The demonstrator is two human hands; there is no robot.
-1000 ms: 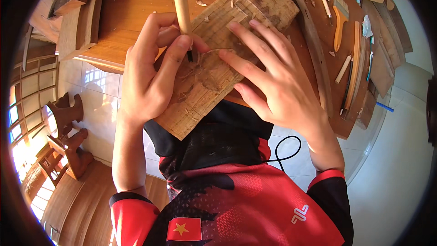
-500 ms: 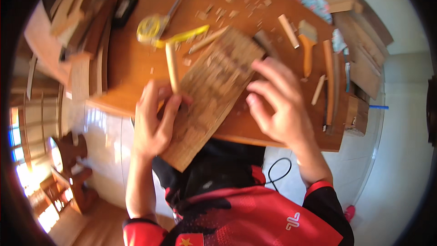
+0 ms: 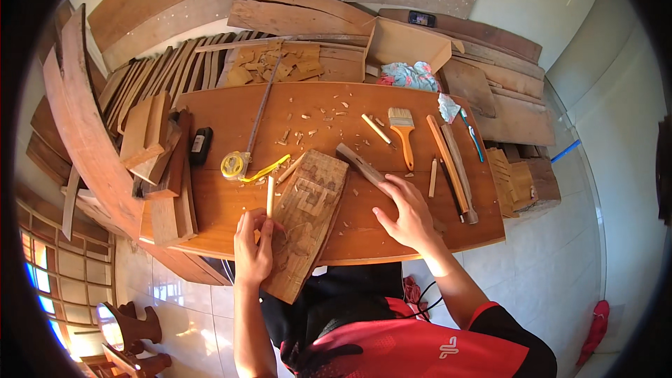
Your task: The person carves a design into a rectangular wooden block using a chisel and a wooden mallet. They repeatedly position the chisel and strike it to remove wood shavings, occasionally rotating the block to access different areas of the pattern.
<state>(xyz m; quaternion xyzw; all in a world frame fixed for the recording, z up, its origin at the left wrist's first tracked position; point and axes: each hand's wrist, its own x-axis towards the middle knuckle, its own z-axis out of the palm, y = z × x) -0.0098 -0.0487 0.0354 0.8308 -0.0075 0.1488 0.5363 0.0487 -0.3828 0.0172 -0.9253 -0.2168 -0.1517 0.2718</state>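
A thick carved wooden board [image 3: 301,231] lies slantwise on the table, its near end reaching past the front edge over my lap. Its upper face bears cut shapes. Against its left side, my left hand [image 3: 253,246] is closed round a slim tool with a pale wooden handle [image 3: 271,197] pointing up; the tool's lower end is hidden by my fingers. To the right of the board, my right hand [image 3: 409,218] is open, its fingertips at the near end of a dark wooden bar [image 3: 360,166]. Whether they touch it I cannot tell.
Wood chips [image 3: 308,133] lie scattered beyond the board. A yellow tape measure [image 3: 234,165] sits at left with its tape drawn out. A paintbrush [image 3: 402,136], a pale-handled tool [image 3: 378,129] and long sticks [image 3: 448,164] lie right. Wood pieces [image 3: 150,143] are stacked at the left edge.
My view has tilted up and shows more of the far table. My right hand has moved from the board's right edge to the dark bar. The board now looks smoother on top.
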